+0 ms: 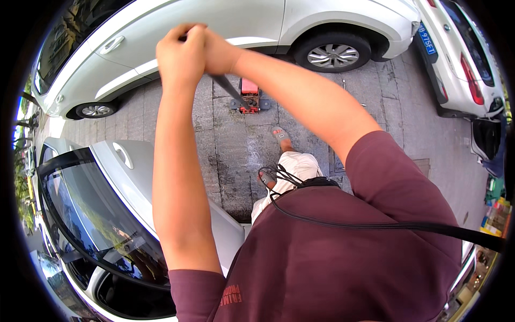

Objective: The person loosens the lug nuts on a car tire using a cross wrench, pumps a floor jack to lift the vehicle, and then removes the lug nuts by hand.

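Note:
My left hand (178,53) and my right hand (218,52) are raised close together at the top, both closed round a long black handle (225,86). The handle slants down to a red floor jack (249,107) on the pavement, beside a white car (252,19) whose lower edge is above it. My hands hide the handle's upper end, and my forearms cross the view on either side.
A white car (461,59) shows its rear at the right; a silver car (123,182) is close at lower left. A small metal tool (344,86) lies right of the jack. My sandalled feet (280,137) are on grey paving (225,155).

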A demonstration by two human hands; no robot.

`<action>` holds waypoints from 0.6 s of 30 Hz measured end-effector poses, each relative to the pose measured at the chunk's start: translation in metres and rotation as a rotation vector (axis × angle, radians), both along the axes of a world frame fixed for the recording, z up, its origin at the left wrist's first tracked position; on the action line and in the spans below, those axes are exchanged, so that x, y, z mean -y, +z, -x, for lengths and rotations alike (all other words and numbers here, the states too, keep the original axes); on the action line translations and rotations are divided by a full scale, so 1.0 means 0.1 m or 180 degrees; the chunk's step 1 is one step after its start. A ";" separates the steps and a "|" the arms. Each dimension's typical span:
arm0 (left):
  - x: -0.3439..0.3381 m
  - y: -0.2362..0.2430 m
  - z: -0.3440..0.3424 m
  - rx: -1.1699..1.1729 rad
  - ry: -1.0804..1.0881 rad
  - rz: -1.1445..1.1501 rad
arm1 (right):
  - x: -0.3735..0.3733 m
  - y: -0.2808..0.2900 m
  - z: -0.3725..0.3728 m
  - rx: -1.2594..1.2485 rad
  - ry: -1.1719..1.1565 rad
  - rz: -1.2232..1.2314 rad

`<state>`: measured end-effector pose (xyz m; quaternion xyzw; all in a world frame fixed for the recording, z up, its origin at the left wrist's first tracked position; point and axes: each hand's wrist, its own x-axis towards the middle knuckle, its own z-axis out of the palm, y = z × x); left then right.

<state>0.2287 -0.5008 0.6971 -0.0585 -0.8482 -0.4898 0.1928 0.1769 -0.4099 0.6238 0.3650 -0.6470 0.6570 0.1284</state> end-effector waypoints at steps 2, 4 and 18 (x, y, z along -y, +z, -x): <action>0.40 -0.25 -0.95 -0.0182 -0.0091 -0.0377 | 0.36 -0.09 -0.97 0.0310 0.0240 -0.0519; 0.74 -0.52 -2.04 -0.0256 -0.0112 -0.0061 | 0.62 -0.32 -2.07 -0.0192 -0.0141 -0.1010; 0.69 -0.18 -0.70 0.0101 -0.0495 0.0238 | 0.55 -0.04 -0.94 0.0326 -0.0163 -0.0270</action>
